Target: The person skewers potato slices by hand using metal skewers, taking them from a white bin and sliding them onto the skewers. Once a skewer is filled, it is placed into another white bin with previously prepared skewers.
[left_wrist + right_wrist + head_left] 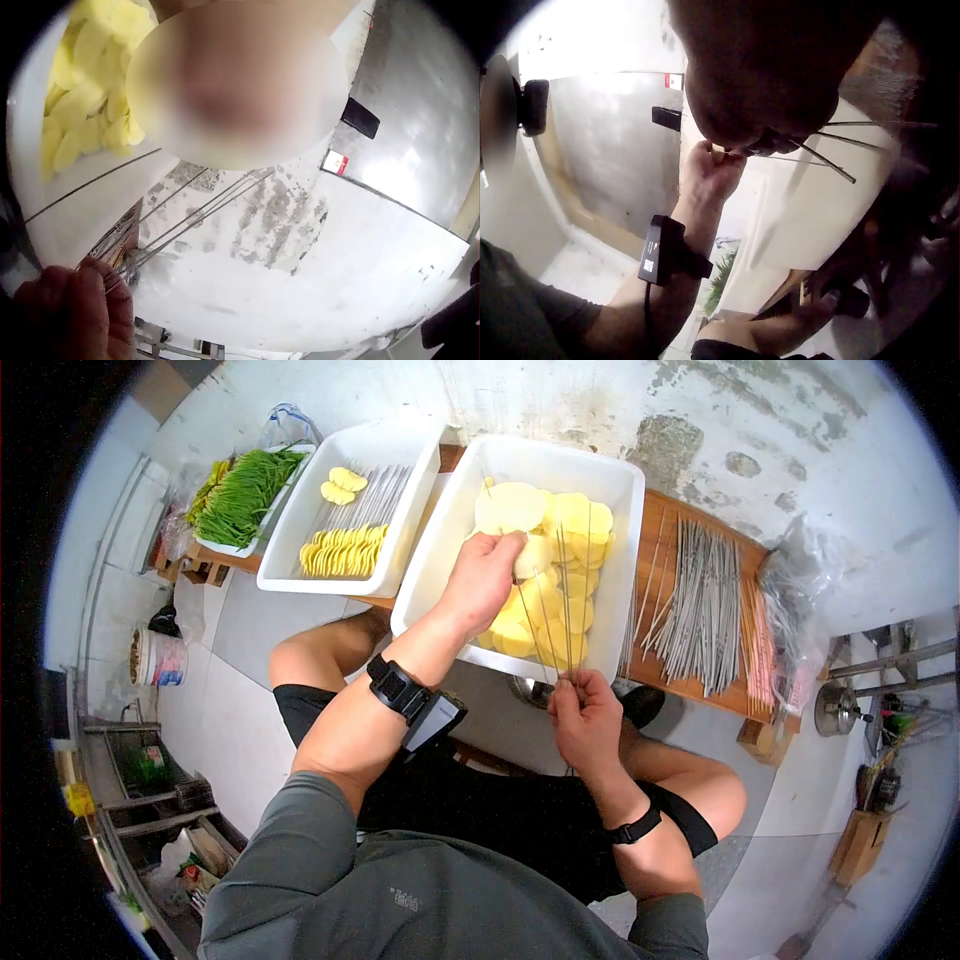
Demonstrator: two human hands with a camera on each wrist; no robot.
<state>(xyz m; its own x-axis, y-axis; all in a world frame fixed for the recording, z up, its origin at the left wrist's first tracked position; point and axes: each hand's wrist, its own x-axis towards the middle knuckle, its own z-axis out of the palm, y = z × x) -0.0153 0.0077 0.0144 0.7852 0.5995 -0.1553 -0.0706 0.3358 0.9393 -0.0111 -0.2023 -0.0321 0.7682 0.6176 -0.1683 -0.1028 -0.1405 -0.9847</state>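
The left hand (480,585) pinches a yellow slice (533,556), also seen small between the left fingers in the right wrist view. Several thin metal skewers (567,595) fan upward from the right hand (588,725), which grips their lower ends near the tub's front edge. One skewer's tip reaches the held slice; whether it pierces it I cannot tell. Beneath and beside the hands, a white tub (624,560) holds many flat yellow slices (545,600). In the left wrist view the right hand (79,311) grips the skewers, and the left hand is blurred.
At left, a second white tub (275,575) holds a row of threaded slices (343,552). Beyond it lie green vegetables (245,495) in a white container. Many grey skewers (703,605) lie on the wooden board (655,520) at right, beside clear plastic bags (800,580).
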